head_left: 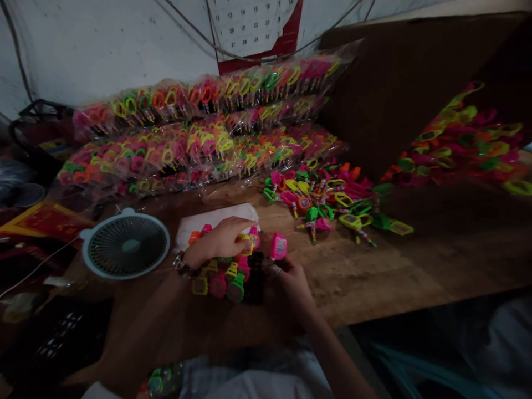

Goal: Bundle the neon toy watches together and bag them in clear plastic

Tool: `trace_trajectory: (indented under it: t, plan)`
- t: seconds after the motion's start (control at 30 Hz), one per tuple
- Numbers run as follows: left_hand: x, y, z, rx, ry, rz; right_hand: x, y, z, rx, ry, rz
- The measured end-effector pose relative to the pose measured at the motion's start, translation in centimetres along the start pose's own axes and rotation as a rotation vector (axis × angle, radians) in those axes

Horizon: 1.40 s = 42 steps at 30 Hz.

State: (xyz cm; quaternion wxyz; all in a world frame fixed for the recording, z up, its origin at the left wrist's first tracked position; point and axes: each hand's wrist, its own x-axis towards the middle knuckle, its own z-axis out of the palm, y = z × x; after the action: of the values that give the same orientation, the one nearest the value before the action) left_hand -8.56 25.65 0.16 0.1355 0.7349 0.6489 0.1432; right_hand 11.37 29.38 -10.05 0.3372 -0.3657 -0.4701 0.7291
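My left hand reaches over a cluster of bright toy watches, its fingers bent around a yellow toy watch at the right side. Green, pink and yellow watches, such as a green toy watch, hang out below my wrist. Beside them is a dark slotted holder, partly in shadow. My right hand grips a pink toy watch by its lower end, where a pale, patterned piece shows between the fingers. A white sheet or packet lies behind my left hand.
A loose pile of toy watches lies on the wooden table. Bagged watches are stacked along the wall. At left stands a round fan. A cardboard box with more watches stands at right.
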Motion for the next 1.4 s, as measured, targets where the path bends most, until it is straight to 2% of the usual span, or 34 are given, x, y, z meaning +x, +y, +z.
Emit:
trace_trajectory:
  t: [0.17, 0.3, 0.47, 0.63, 0.77, 1.0, 1.2, 1.4]
  plan:
    - [0.5, -0.1, -0.3, -0.025, -0.088, 0.027, -0.6, 1.2, 2.1, -0.167, -0.070, -0.079]
    - [0.4, -0.2, -0.5, -0.038, -0.081, 0.028, -0.9, 1.6, 3.0, -0.413, -0.055, -0.256]
    - [0.1, -0.3, -0.1, -0.046, -0.077, 0.029, -1.3, 0.8, 3.4, -0.562, -0.143, -0.385]
    - [0.1, -0.5, -0.2, -0.077, -0.072, 0.000, -0.8, 0.0, 4.0, -0.679, -0.182, -0.373]
    - [0.2, -0.4, -0.6, -0.094, -0.059, -0.040, -0.5, -0.2, 3.9, -0.657, -0.182, -0.351]
    - [0.1, 0.0, 0.0, -0.015, -0.012, -0.079, -1.8, 0.9, 3.8, -0.574, -0.093, -0.382]
    - [0.4, 0.1, 0.4, 0.049, -0.033, -0.071, -2.4, 2.3, 4.0, -0.628, 0.010, -0.357]
    - [0.5, 0.1, 0.8, 0.067, -0.055, -0.068, -2.0, 2.2, 4.3, -0.643, 0.055, -0.327]
